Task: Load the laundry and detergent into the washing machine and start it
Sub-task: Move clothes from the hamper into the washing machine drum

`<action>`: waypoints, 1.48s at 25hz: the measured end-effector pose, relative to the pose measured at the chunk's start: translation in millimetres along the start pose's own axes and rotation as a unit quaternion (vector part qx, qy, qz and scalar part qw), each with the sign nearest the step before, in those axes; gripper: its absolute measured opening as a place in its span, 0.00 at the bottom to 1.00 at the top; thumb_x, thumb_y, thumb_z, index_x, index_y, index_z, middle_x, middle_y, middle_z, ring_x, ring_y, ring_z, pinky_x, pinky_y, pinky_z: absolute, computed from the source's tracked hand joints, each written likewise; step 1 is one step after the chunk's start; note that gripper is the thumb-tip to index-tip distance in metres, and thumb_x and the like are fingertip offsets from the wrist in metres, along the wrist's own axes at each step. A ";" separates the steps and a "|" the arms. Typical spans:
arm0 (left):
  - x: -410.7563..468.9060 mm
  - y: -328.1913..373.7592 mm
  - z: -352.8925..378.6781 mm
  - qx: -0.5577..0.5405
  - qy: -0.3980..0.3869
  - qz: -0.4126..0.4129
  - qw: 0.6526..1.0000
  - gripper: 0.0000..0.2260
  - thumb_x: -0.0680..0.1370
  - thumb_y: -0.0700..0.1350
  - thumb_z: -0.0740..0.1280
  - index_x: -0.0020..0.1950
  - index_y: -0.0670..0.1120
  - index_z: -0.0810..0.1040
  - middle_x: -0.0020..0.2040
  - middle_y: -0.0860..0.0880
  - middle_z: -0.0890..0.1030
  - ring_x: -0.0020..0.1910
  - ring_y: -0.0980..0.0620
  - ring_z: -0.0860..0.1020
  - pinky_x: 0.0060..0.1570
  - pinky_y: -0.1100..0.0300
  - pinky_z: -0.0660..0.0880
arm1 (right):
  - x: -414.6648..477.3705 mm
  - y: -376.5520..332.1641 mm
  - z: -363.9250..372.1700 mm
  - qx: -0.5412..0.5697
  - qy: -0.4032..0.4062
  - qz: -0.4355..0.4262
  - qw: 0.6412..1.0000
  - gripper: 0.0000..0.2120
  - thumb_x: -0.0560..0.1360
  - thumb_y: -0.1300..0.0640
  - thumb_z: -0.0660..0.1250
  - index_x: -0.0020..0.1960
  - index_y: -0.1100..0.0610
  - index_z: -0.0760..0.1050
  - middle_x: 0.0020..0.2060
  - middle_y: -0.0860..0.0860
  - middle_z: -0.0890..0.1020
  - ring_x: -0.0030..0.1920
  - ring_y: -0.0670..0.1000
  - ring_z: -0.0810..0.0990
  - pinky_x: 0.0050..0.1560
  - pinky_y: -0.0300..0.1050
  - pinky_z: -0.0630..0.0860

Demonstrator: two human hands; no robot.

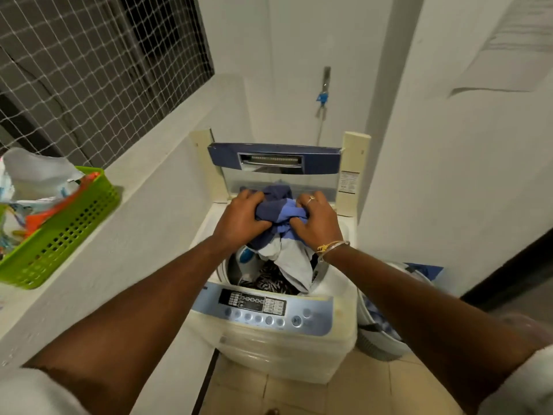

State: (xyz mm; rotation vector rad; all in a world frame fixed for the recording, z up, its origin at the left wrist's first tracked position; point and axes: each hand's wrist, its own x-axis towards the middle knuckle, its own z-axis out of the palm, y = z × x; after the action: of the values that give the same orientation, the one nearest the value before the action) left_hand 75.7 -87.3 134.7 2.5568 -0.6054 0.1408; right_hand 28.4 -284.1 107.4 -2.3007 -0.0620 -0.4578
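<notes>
A cream top-loading washing machine (287,348) stands ahead with its lid (273,158) raised upright. Over the open drum, my left hand (241,218) and my right hand (318,221) both grip a bundle of blue and grey clothes (285,232). The grey part of the bundle hangs down into the drum, onto dark patterned laundry (269,280) lying inside. The blue control panel (263,310) with its buttons runs along the machine's front edge. A detergent packet (33,181) sits in a green basket at the left.
The green plastic basket (59,235) rests on a white ledge at the left, under a netted window. A laundry basket (386,322) with blue cloth stands on the floor right of the machine. A tap (323,94) is on the wall behind.
</notes>
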 end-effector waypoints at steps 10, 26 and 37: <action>11.6 -136.0 87.7 -0.017 -0.269 -0.095 0.958 0.22 0.77 0.45 0.71 0.70 0.45 0.73 0.68 0.45 0.75 0.65 0.46 0.74 0.59 0.62 0.66 | -4.7 73.9 121.0 -0.072 -0.164 0.241 0.954 0.18 0.75 0.60 0.69 0.64 0.56 0.77 0.58 0.56 0.82 0.60 0.56 0.79 0.59 0.41 0.71; 22.7 43.3 121.7 -0.058 -0.179 0.011 0.982 0.09 0.76 0.44 0.69 0.55 0.46 0.81 0.47 0.50 0.82 0.47 0.49 0.80 0.50 0.57 0.76 | -59.5 88.8 -32.3 -0.050 -0.063 0.234 0.969 0.16 0.74 0.54 0.69 0.61 0.53 0.78 0.54 0.52 0.83 0.51 0.54 0.81 0.57 0.46 0.76; 6.3 259.0 192.0 -0.096 -0.170 0.073 0.978 0.15 0.78 0.49 0.68 0.62 0.45 0.79 0.55 0.48 0.81 0.49 0.52 0.77 0.49 0.60 0.72 | -130.3 166.9 -215.9 -0.091 -0.019 0.231 0.968 0.17 0.75 0.53 0.70 0.63 0.54 0.78 0.55 0.53 0.82 0.52 0.54 0.81 0.58 0.48 0.77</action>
State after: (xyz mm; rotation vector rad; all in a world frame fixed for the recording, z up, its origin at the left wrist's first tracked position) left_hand -36.7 -385.6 86.5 2.3620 -0.8882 -0.2975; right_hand -128.8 -541.3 84.4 -2.4007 0.5079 -0.1821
